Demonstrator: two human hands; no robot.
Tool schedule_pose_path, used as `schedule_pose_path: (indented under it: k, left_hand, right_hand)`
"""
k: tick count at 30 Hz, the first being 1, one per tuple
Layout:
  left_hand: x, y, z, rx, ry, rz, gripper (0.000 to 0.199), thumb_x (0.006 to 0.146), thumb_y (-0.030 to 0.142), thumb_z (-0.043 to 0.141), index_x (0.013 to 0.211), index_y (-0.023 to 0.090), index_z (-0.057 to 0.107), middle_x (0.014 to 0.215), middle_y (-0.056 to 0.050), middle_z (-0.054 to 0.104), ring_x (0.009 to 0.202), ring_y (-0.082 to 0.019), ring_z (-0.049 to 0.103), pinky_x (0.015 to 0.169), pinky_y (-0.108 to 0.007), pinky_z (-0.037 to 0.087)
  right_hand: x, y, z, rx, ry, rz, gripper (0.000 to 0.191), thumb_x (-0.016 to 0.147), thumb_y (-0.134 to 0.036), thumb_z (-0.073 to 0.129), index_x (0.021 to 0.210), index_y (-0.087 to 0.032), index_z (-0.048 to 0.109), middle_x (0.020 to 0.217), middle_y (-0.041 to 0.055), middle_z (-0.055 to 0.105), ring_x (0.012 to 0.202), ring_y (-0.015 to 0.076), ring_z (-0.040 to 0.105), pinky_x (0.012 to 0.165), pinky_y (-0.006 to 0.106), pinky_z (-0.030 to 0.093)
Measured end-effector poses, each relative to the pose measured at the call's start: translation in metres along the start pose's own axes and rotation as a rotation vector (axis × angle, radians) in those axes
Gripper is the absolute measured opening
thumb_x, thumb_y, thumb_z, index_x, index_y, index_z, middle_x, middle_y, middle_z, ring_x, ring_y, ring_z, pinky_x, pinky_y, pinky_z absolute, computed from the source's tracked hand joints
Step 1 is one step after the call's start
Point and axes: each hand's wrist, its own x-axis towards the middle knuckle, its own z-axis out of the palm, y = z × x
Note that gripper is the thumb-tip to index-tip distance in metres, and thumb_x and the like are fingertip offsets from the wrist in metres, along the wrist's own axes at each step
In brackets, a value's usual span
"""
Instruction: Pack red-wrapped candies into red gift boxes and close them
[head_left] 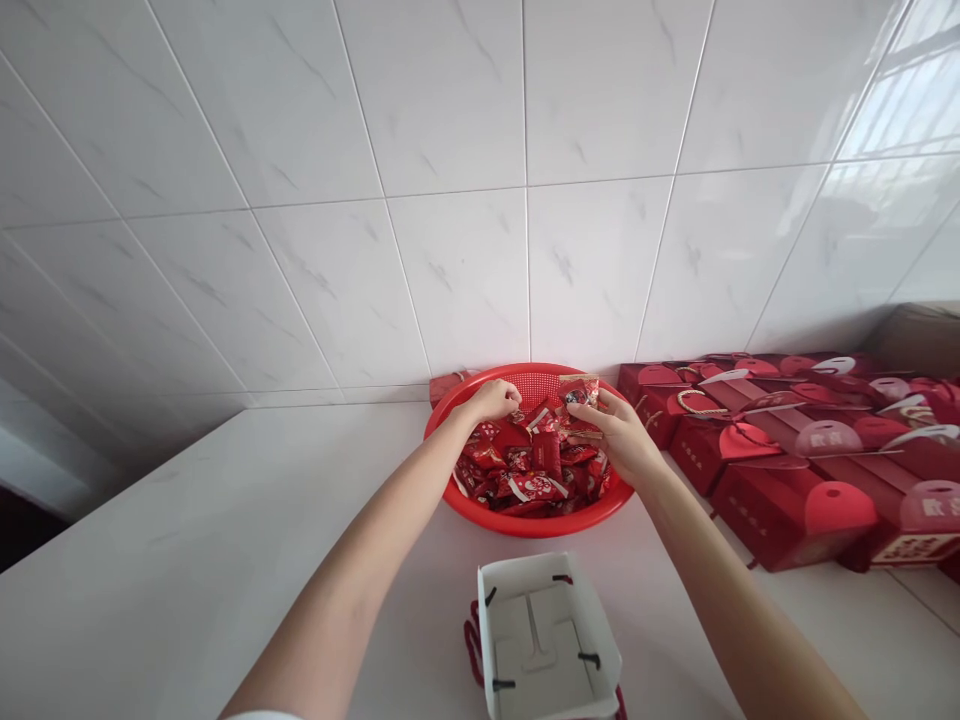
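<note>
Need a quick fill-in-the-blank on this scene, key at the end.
The basket is coloured ____.
A packet is held up in the person's ____ hand.
The open box is coloured ____ inside.
The closed boxes stand on the basket's ____ side.

Missing words: red; right; white; right.

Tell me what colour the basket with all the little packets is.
The basket is bright red, showing best along its rim in the head view.

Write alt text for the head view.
The left hand reaches over a round red plastic basket of red-wrapped packets; the right hand holds a packet. Nearer sits an open white rectangular box; red handled boxes stand at right.
</note>
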Motion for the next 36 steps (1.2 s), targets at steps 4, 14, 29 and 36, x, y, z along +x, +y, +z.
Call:
schedule_pose_path:
  k: [4,14,29,36]
  left_hand:
    - [-0.003,0.005,-0.001,-0.112,-0.029,0.037,0.028,0.088,0.011,0.067,0.115,0.014,0.063,0.089,-0.002,0.073,0.081,-0.016,0.071,0.078,-0.031,0.058]
    - [0.005,-0.007,0.005,-0.006,-0.048,0.030,0.025,0.092,0.025,0.066,0.116,0.015,0.064,0.110,-0.007,0.071,0.096,-0.020,0.069,0.086,-0.039,0.057]
    - [0.001,0.009,0.015,0.242,-0.240,0.121,0.038,0.071,0.020,0.068,0.108,0.028,0.071,0.115,-0.004,0.075,0.109,-0.028,0.069,0.086,-0.029,0.051]
    - [-0.005,0.016,0.011,0.284,-0.287,0.078,0.021,0.087,0.025,0.069,0.107,0.019,0.068,0.107,-0.006,0.072,0.094,-0.021,0.068,0.085,-0.037,0.055]
  right_hand:
    - [0.001,0.001,0.000,-0.010,-0.005,-0.005,0.036,0.061,-0.035,0.087,0.090,-0.022,0.071,0.088,0.0015,0.075,0.074,0.0196,0.071,0.064,0.031,0.057]
    - [-0.001,-0.001,0.001,-0.005,-0.009,-0.005,0.038,0.059,-0.035,0.089,0.090,-0.021,0.072,0.088,0.0030,0.076,0.075,0.0205,0.072,0.064,0.031,0.057]
    - [-0.005,-0.006,0.004,-0.004,-0.018,0.010,0.036,0.060,-0.036,0.086,0.089,-0.021,0.071,0.087,0.0014,0.074,0.072,0.0176,0.069,0.062,0.028,0.054]
    - [-0.004,-0.005,0.004,0.008,-0.020,0.017,0.035,0.060,-0.035,0.085,0.088,-0.020,0.070,0.082,0.0014,0.074,0.072,0.0185,0.070,0.061,0.028,0.056]
